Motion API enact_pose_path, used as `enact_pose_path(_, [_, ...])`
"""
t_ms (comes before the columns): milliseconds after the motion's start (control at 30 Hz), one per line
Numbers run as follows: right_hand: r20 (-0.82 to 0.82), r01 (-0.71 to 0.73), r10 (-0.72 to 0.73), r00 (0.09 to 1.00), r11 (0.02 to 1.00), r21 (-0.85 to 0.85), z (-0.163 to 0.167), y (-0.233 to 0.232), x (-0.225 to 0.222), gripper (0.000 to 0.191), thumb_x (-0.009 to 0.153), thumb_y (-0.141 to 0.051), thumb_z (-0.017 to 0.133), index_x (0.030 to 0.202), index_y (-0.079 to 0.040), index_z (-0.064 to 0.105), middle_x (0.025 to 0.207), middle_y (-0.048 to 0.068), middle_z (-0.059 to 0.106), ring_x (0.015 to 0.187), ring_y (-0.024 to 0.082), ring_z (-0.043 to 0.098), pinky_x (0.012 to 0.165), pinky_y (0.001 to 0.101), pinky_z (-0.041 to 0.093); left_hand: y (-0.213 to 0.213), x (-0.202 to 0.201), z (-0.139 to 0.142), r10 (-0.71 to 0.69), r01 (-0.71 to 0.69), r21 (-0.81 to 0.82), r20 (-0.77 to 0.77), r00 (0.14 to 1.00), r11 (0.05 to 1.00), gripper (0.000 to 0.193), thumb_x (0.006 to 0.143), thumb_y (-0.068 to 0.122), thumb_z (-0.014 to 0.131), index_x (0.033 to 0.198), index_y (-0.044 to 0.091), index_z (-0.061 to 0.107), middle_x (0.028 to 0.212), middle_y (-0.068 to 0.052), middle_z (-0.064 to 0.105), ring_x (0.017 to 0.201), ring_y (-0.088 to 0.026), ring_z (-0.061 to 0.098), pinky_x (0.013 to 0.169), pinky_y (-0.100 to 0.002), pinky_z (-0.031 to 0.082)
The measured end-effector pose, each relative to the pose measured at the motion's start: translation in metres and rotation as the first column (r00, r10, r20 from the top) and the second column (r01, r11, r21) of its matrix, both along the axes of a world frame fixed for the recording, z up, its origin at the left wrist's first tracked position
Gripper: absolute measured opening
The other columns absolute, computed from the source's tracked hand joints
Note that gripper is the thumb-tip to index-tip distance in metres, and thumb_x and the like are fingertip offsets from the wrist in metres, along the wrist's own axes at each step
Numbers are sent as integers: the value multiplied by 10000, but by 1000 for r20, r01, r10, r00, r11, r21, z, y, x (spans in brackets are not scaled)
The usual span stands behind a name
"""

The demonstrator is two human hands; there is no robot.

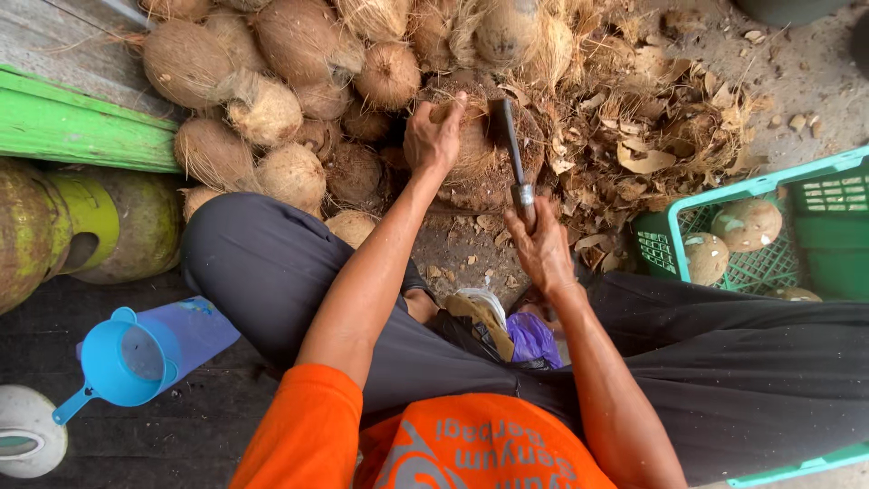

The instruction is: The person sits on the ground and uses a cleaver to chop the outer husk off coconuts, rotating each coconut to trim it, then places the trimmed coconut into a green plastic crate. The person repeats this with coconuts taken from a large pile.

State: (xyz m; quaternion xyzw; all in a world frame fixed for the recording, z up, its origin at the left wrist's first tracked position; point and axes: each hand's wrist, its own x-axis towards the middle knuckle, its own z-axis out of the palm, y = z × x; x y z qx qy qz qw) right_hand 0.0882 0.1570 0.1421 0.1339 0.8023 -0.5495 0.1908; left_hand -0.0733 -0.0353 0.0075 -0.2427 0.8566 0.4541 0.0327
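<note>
Head camera looks straight down on my seated legs in dark trousers, and I see both bare hands working at the middle top of the frame. My left hand is closed over the top of a husked coconut, fingers curled on its fibrous brown shell, holding it against the ground. My right hand is wrapped tight around the handle of a cleaver, whose dark blade stands nearly upright with its edge against the right side of that same coconut. The coconut sits just in front of my knees, at the foot of a heap of hairy brown coconuts that fills the upper left of the frame. To the right of it lies a litter of husk scraps on bare ground. At the right edge a green plastic crate holds a few pale, peeled coconuts. At lower left I see a blue plastic scoop lying on dark boards, and a green gas cylinder lies on its side at the left edge
</note>
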Motion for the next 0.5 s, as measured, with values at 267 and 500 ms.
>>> enact_pose_path(267, [-417, 178, -347, 840, 903, -391, -2, 23, -9, 168, 1126, -273, 550, 1040, -137, 500, 631, -11, 521, 479, 85, 501, 411, 258, 411, -4, -5, -21, -16, -39, -223, -241, 970, 974, 624, 900, 767, 529, 1015, 175, 690, 901, 51, 574, 776, -166, 560, 554, -379, 463])
enact_pose_path(500, [-129, 43, -61, 990, 990, -135, -22, -6, -5, 293, 1099, -270, 597, 868, -113, 508, 665, -34, 534, 478, 77, 492, 367, 263, 475, -2, -2, -10, -44, 39, -153, -28, 999, 987, 564, 865, 728, 558, 789, 170, 541, 900, -49, 599, 784, -206, 593, 610, -396, 494])
